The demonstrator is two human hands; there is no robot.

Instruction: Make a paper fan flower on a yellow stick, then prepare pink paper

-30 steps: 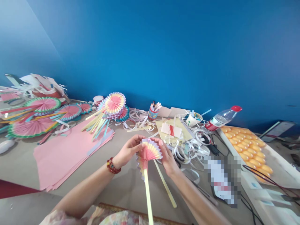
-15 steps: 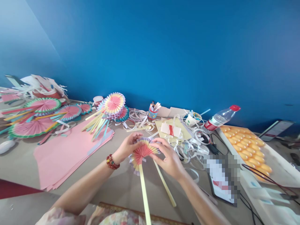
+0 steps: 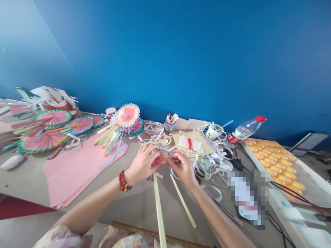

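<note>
A pleated paper fan (image 3: 162, 155), pink in the middle with yellow and lilac edges, is held between my two hands over the table. My left hand (image 3: 144, 162) wraps over its left part and hides much of it. With thumb and fingertips, my right hand (image 3: 181, 167) pinches the fan's right edge. From the fan a pale yellow paper handle strip (image 3: 159, 210) runs down toward me. A second yellow strip (image 3: 184, 203) slants down below my right hand; its upper end lies near the fan.
Pink paper sheets (image 3: 85, 165) and finished fans (image 3: 129, 115) lie to the left. Curled white paper strips (image 3: 207, 168), a wrapped white bundle (image 3: 190, 143) and a bottle (image 3: 245, 130) are on the right, beside a tray of orange domes (image 3: 274, 158) and a blurred-out phone.
My left hand has closed further over the fan, covering and folding together more of its pleats. My right fingers have drawn together into a pinch at its edge. The view has shifted slightly.
</note>
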